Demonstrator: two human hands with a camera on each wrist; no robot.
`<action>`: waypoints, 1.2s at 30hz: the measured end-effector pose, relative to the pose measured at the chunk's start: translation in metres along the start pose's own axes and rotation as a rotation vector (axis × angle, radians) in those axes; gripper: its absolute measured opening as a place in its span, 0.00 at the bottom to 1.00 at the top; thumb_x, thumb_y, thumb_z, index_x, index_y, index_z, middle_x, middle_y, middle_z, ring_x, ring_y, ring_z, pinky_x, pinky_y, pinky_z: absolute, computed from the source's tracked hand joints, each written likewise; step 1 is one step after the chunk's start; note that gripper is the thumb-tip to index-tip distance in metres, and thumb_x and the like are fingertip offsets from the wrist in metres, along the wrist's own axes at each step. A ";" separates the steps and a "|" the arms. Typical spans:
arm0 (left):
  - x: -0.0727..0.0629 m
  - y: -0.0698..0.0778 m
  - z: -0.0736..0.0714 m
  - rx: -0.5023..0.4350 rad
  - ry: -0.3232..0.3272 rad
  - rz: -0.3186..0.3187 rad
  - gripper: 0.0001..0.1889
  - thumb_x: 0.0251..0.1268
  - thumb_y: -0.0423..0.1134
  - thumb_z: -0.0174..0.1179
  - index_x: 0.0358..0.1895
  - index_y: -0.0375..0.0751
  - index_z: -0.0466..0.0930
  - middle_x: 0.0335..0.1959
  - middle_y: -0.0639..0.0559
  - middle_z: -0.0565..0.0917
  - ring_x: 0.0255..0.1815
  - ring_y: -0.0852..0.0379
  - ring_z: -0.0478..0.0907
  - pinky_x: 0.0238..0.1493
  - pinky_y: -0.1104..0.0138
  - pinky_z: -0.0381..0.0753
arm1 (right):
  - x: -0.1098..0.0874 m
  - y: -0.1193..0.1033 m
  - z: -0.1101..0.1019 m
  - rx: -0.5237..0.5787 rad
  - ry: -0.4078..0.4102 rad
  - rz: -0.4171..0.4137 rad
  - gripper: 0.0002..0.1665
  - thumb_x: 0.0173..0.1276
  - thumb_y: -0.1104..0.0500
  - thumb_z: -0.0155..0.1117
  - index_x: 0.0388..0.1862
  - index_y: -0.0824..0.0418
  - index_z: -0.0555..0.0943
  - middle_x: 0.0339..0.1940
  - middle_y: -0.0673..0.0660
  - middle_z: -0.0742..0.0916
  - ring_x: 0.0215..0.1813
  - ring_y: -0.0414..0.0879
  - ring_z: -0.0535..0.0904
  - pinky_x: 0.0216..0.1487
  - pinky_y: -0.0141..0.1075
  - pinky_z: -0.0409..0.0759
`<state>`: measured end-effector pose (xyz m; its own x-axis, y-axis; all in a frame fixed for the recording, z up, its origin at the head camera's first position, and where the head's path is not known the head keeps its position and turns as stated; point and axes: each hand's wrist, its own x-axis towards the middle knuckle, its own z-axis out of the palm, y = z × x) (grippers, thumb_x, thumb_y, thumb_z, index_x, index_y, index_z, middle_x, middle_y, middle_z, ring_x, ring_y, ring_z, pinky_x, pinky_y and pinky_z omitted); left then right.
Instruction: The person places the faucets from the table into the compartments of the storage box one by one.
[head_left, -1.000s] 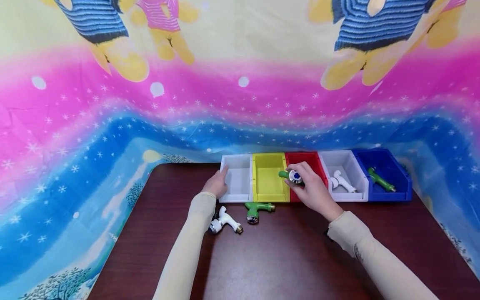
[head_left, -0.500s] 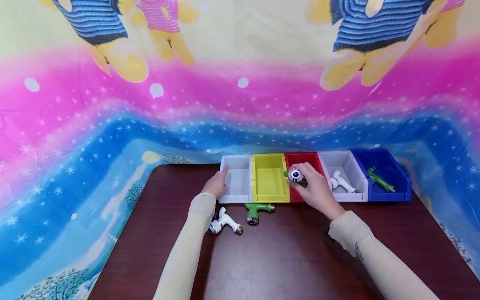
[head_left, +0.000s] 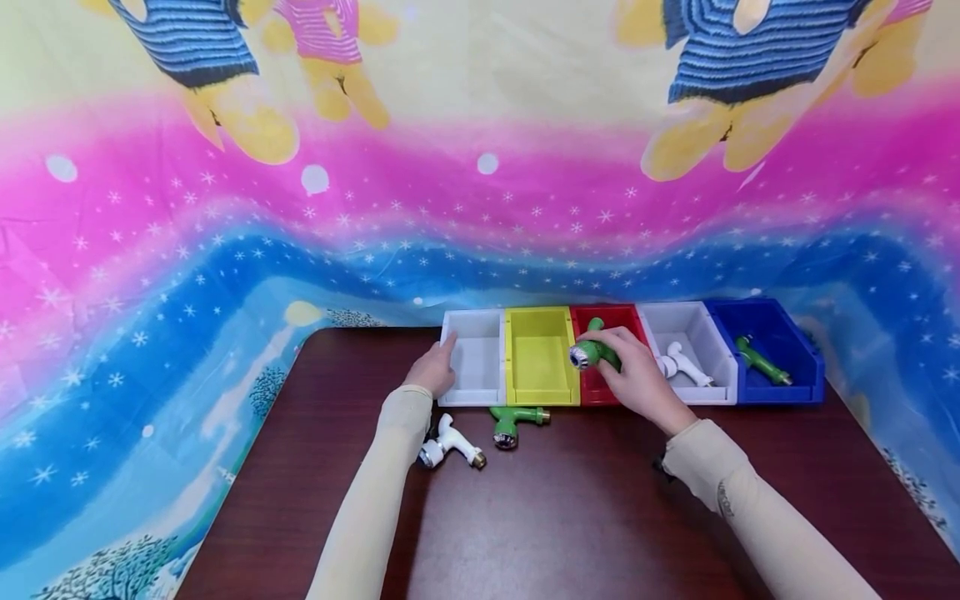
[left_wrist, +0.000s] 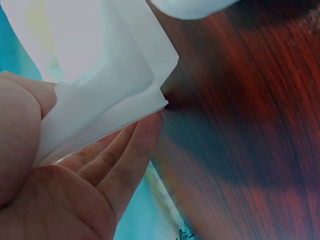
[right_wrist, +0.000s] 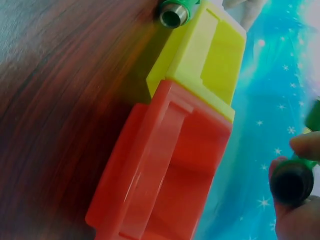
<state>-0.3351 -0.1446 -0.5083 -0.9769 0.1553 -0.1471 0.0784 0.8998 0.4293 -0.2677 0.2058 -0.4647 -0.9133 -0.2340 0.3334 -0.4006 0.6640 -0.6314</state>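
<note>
In the head view my left hand (head_left: pixel 432 369) holds the left wall of the leftmost white bin (head_left: pixel 475 398). The left wrist view shows its thumb on one side of that bin wall (left_wrist: pixel 107 107) and its fingers on the other. Above the red bin (head_left: pixel 609 398), my right hand (head_left: pixel 636 375) grips a green tap (head_left: pixel 606 353) with a chrome-rimmed knob facing left. The right wrist view shows the open pipe end of the held green tap (right_wrist: pixel 292 186), apart from the red bin. Part of the tap is hidden by my fingers.
A yellow bin (head_left: pixel 542 397) stands between the white and red ones. On the dark wooden table (head_left: pixel 525 533) lie a white tap (head_left: pixel 453 442) and another green tap (head_left: pixel 517 419). Another white bin (head_left: pixel 701 393) contains a white tap (head_left: pixel 686 365); the blue bin (head_left: pixel 806 390) contains a green tap (head_left: pixel 763 362).
The green tap has turned in my right hand: its knob swung from facing up to facing left, and its spout now points away. My left hand has stayed at the white bin.
</note>
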 end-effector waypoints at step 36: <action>0.003 -0.001 0.000 0.012 0.000 0.002 0.38 0.77 0.30 0.51 0.86 0.49 0.48 0.82 0.35 0.60 0.77 0.39 0.68 0.75 0.48 0.71 | 0.023 0.043 -0.006 -0.268 -0.018 0.026 0.27 0.67 0.72 0.68 0.63 0.55 0.81 0.66 0.65 0.83 0.65 0.65 0.77 0.63 0.65 0.78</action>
<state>-0.3384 -0.1448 -0.5085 -0.9768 0.1568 -0.1459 0.0825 0.9042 0.4192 -0.3053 0.2336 -0.4804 -0.9251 -0.2256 0.3054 -0.3456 0.8335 -0.4311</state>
